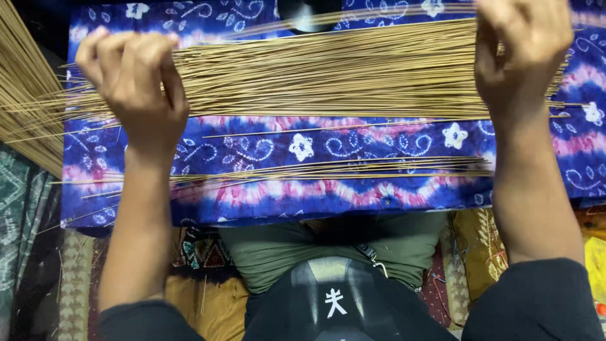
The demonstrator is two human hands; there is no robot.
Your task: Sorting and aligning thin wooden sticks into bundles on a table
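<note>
The left hand [132, 82] and the right hand [521, 50] each press down with bent fingers on one end of a wide bunch of thin bamboo sticks [334, 72] (a smaller bunch [328, 169] lies nearer) spread on a blue flowery cloth [353, 142].

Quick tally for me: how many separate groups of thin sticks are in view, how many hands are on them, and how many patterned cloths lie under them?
Stick groups: 3 (wide layer under the hands, thin row nearer the body, pile at far left)
Hands: 2 (left hand, right hand)
Blue-pink patterned cloth: 1
Total: 6
</note>
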